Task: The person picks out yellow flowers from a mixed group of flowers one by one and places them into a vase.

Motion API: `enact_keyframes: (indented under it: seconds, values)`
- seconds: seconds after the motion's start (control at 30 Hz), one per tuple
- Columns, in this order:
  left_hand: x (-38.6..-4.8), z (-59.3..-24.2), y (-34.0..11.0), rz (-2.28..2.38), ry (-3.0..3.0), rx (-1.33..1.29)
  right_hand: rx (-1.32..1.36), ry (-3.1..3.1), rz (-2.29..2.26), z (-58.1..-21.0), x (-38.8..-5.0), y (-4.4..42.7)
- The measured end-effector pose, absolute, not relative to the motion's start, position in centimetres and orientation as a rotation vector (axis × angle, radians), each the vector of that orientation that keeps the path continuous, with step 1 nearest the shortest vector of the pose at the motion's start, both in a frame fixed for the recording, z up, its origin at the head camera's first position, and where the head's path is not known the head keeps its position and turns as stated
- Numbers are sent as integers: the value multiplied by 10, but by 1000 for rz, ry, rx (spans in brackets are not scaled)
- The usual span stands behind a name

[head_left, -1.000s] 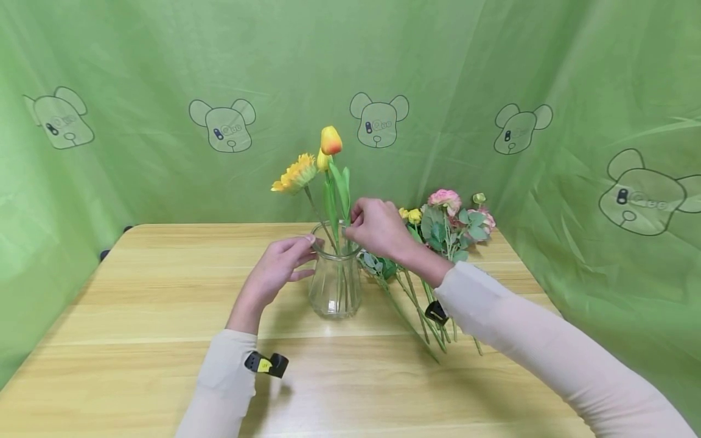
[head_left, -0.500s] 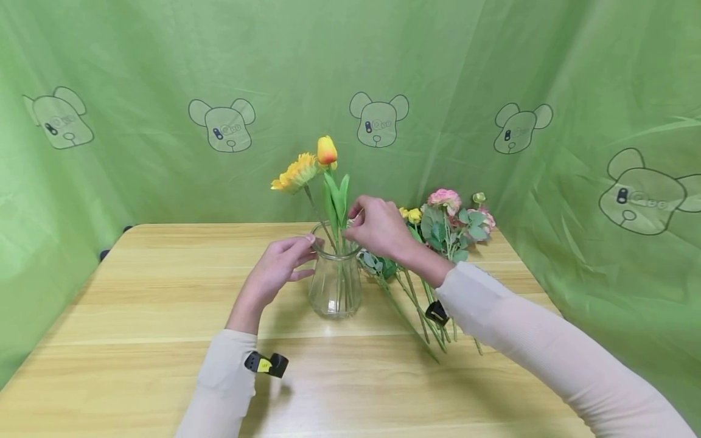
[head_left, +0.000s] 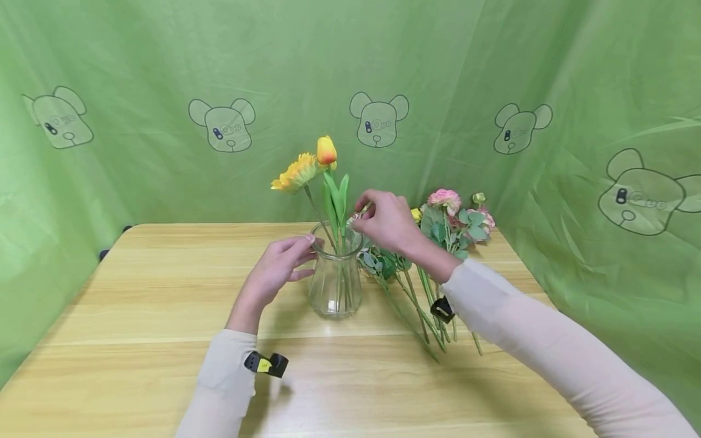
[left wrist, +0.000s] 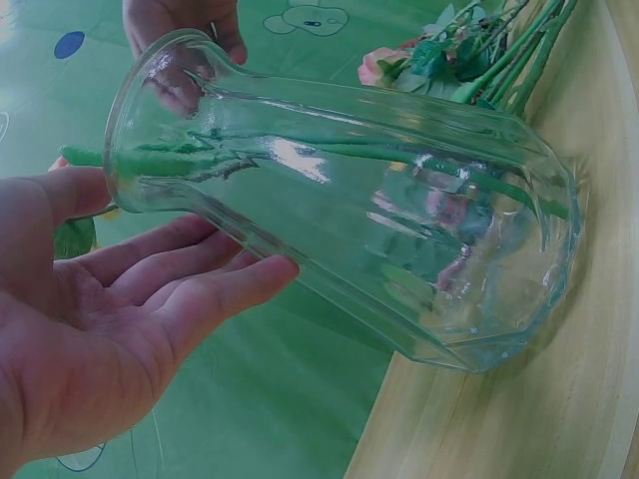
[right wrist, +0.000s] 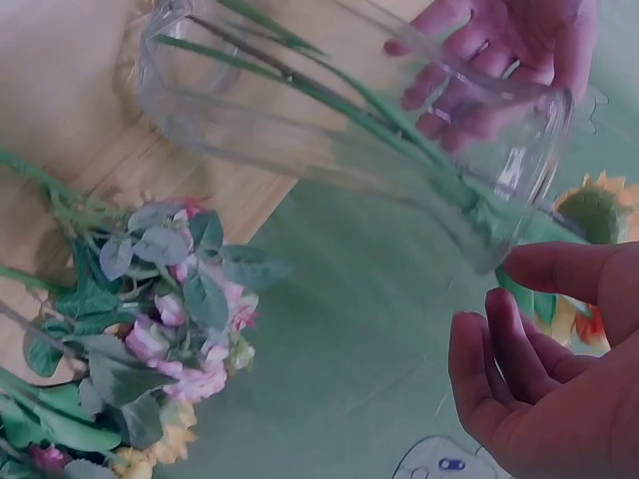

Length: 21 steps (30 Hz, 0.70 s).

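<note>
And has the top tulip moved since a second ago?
Yes: the top tulip moved down and slightly left in the head view, judged against the table.

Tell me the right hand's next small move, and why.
Probably reach for a pink flower on the table: the right hand holds nothing, the yellow-orange tulip stands in the vase, and the left hand touches the vase, seemingly steadying it.

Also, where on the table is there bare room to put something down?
Bare: the table left of the left hand, and its near part between the left sleeve and right sleeve. Crowded: right of the vase, where loose flowers lie.
</note>
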<state>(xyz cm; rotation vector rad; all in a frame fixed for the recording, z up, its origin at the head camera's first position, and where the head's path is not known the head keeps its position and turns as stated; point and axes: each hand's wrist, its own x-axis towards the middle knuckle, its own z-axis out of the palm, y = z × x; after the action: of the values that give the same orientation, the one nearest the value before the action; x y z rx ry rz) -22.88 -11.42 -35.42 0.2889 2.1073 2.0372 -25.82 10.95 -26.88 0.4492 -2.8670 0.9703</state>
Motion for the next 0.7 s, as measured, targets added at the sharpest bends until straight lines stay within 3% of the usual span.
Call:
enact_keyframes:
  seconds: [0.7]
  values:
    - [-228,-355,-114,2026,2113,297,219,-2835,828,-295,-294,181]
